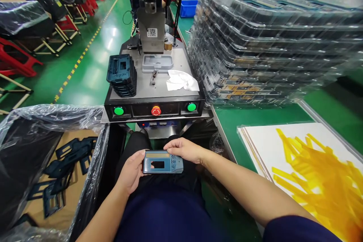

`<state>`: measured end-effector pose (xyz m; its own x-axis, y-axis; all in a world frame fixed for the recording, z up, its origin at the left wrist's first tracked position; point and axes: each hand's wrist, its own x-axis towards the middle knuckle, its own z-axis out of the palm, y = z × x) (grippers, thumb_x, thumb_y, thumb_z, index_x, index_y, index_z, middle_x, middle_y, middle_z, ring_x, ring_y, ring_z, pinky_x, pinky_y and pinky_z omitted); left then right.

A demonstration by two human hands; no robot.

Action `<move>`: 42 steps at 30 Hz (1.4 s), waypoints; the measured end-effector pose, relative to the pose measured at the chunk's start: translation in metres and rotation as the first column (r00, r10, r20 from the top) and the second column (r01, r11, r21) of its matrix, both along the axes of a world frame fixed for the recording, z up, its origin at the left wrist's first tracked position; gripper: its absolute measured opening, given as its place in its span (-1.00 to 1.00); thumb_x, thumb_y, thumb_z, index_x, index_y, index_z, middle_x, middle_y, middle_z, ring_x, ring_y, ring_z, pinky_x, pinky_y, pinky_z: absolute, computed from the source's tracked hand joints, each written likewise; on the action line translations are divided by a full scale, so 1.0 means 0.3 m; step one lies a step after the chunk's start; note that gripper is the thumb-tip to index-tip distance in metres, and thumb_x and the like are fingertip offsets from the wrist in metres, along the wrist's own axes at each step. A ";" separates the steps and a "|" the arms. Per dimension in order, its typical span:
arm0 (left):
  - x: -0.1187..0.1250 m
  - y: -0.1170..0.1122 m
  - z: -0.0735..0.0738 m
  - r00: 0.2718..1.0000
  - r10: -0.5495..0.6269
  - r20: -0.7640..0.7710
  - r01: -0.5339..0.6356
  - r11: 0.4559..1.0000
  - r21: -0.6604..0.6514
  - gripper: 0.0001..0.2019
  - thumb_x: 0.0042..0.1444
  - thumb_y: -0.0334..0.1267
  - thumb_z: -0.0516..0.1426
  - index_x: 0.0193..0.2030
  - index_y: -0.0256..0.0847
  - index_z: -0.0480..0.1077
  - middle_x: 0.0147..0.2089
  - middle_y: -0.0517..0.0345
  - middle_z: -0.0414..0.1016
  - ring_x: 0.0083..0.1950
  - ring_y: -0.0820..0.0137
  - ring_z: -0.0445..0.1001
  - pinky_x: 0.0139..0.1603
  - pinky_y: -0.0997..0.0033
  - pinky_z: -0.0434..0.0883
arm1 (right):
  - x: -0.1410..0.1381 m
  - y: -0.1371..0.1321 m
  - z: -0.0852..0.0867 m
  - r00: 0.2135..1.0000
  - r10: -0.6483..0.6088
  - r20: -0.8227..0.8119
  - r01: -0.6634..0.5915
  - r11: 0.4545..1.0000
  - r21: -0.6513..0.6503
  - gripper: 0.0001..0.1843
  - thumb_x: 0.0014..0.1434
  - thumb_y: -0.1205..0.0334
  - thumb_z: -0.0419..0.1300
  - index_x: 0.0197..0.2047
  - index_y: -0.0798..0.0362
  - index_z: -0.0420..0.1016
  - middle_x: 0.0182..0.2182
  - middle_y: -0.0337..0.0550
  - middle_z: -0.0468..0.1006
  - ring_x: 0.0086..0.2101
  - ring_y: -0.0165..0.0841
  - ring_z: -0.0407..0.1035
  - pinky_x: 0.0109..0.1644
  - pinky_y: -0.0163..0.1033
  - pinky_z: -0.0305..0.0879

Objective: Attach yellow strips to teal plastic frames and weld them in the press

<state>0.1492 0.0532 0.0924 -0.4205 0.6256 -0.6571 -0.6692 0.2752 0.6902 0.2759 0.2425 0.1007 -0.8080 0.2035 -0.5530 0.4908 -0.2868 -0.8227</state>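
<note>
Above my lap I hold a blue-grey plastic housing panel (174,166) with a rectangular window and small raised marks at its right end. A tan strip lies along its upper edge. My left hand (132,170) grips the panel's left end between thumb and fingers. At the upper right edge, my right hand (184,150) is closed on the same panel, its fingertips near the end of the strip. The fingers under the panel are partly hidden. Beyond my hands, a stack of dark housing panels (121,75) stands on the press table, left of a grey fixture (157,63).
The press (151,19) rises ahead, with green buttons (118,110) and a red emergency stop (155,110) in front. A plastic-lined bin (93,181) with loose panels is at left. Stacked clear trays (255,45), white sheets (263,136) and yellow strips (326,181) are at right.
</note>
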 end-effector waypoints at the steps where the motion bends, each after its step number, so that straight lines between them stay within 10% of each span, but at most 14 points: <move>1: 0.001 0.000 -0.001 1.000 -0.007 -0.012 0.007 1.000 0.003 -0.45 0.00 0.07 0.23 0.03 -0.26 0.35 -0.29 0.05 0.55 -0.33 0.32 0.52 -0.42 0.42 0.39 | 0.001 0.000 -0.001 1.000 0.013 -0.004 -0.013 1.000 0.020 -0.71 -0.04 0.18 0.34 -0.22 0.13 0.56 -0.36 -0.19 0.57 -0.38 -0.44 0.39 -0.25 -0.31 0.32; 8: 0.016 0.004 0.014 0.971 -0.123 -0.204 0.112 0.992 -0.064 -0.44 -0.05 0.03 0.28 0.03 -0.26 0.35 -0.26 0.11 0.52 -0.34 0.42 0.46 -0.29 0.40 0.42 | 0.005 0.004 0.000 0.987 0.159 -0.031 -0.148 0.960 0.236 -0.74 0.06 0.25 0.23 -0.16 0.14 0.55 -0.38 -0.22 0.55 -0.41 -0.45 0.36 -0.29 -0.35 0.28; 14: 0.021 -0.006 0.000 0.835 -0.341 -0.431 0.296 0.940 -0.171 -0.64 0.05 0.06 0.18 -0.24 -0.23 0.43 -0.42 0.14 0.50 -0.37 0.37 0.43 -0.35 0.43 0.32 | 0.010 -0.004 0.003 0.958 0.286 0.034 -0.250 0.766 0.593 -0.70 0.03 0.18 0.31 -0.13 0.03 0.58 -0.27 -0.21 0.60 -0.31 -0.36 0.42 -0.20 -0.30 0.26; 26: 0.001 0.005 0.024 0.593 -0.509 -0.624 0.298 0.859 -0.417 -0.68 0.08 0.06 0.09 -0.47 -0.14 0.39 -0.49 0.17 0.51 -0.45 0.33 0.40 -0.40 0.40 0.21 | 0.003 -0.038 0.022 0.934 0.355 0.035 -0.267 0.631 0.728 -0.81 0.16 0.16 0.23 -0.17 -0.05 0.61 -0.34 -0.21 0.57 -0.33 -0.36 0.39 -0.28 -0.33 0.16; 36: -0.005 0.023 -0.001 0.554 -0.555 -0.621 0.255 0.823 -0.508 -0.66 0.10 0.06 0.05 -0.24 -0.15 0.42 -0.39 0.08 0.53 -0.31 0.22 0.47 -0.26 0.32 0.27 | -0.009 -0.030 -0.013 0.932 0.361 0.034 -0.280 0.657 0.700 -0.78 0.19 0.18 0.16 -0.15 -0.01 0.60 -0.29 -0.19 0.60 -0.28 -0.33 0.43 -0.22 -0.31 0.22; 42: 0.049 0.065 0.028 0.560 -0.467 -0.684 0.049 0.843 -0.536 -0.04 -0.19 0.22 0.25 0.28 -0.30 0.09 0.22 -0.31 0.29 0.18 -0.05 0.32 0.10 0.12 0.25 | -0.008 -0.066 -0.034 0.948 0.317 -0.039 -0.215 0.724 0.656 -0.62 0.29 0.23 -0.04 0.04 0.06 0.51 -0.03 -0.07 0.54 -0.05 -0.27 0.42 0.02 -0.23 0.29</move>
